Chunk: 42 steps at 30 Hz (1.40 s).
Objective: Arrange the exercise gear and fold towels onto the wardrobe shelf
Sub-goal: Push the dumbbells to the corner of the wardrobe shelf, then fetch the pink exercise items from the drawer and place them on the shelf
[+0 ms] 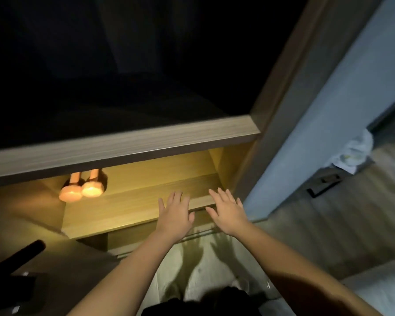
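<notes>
Two pink dumbbells (82, 190) lie side by side on the lit wooden wardrobe shelf (132, 199), at its left, their far ends hidden under the shelf board above. My left hand (176, 215) and my right hand (227, 210) reach out side by side over the shelf's front right edge, palms down, fingers straight and spread. Neither hand holds anything. No towel is on the shelf.
A thick wooden shelf board (123, 147) overhangs the lit shelf; the space above it is dark. The open wardrobe door (306, 124) stands at the right. A crumpled white cloth (354, 156) lies on the floor beyond the door. A black bar (16, 256) juts in at lower left.
</notes>
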{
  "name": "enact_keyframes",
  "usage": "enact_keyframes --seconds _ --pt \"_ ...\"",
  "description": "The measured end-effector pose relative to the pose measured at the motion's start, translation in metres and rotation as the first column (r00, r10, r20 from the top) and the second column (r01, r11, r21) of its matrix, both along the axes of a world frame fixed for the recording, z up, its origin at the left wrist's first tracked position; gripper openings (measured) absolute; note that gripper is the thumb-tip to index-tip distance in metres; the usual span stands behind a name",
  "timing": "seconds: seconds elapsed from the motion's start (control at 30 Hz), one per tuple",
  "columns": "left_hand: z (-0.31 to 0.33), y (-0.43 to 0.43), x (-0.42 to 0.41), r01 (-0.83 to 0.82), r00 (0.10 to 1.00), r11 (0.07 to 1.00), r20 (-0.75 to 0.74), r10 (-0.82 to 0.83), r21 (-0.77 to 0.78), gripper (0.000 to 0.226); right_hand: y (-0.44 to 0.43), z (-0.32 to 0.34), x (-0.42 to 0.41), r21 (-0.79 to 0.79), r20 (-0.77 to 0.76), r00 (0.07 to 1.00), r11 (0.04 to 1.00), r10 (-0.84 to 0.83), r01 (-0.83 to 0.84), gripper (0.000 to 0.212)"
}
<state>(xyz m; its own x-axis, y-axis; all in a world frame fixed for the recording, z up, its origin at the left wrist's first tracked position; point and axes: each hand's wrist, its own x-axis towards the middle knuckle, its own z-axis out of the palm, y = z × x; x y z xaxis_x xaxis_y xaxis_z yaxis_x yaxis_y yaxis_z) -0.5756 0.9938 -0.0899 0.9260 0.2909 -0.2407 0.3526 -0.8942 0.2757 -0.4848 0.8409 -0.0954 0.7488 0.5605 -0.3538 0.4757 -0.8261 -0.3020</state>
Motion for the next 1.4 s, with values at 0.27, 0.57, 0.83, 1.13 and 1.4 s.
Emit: enact_keyframes --seconds 0.27,0.57,0.83,1.13,1.4 --pt "-0.003 -0.142 0.092 0.277 0.961 0.961 0.018 -0.277 -0.013 0.057 -0.159 -0.003 0.060 -0.036 0.069 0.975 0.976 -0.213 0.215 0.060" --pt "0.005 -0.272 0.188 0.409 0.912 0.911 0.037 -0.408 -0.046 0.055 -0.311 0.005 0.127 -0.050 0.053 0.910 0.909 -0.411 0.414 0.061" --pt "0.007 -0.344 0.275 0.518 0.855 0.855 0.047 -0.516 -0.029 0.055 -0.384 0.001 0.183 0.008 0.026 0.835 0.836 -0.549 0.549 0.062" --pt "-0.005 -0.422 0.390 0.651 0.759 0.758 -0.014 -0.652 -0.032 0.059 -0.458 -0.012 0.259 0.028 0.027 0.746 0.747 -0.665 0.664 0.062" --pt "-0.013 -0.476 0.473 0.672 0.739 0.739 -0.018 -0.673 -0.042 0.059 -0.515 -0.016 0.329 -0.025 0.001 0.731 0.730 -0.683 0.683 0.063"
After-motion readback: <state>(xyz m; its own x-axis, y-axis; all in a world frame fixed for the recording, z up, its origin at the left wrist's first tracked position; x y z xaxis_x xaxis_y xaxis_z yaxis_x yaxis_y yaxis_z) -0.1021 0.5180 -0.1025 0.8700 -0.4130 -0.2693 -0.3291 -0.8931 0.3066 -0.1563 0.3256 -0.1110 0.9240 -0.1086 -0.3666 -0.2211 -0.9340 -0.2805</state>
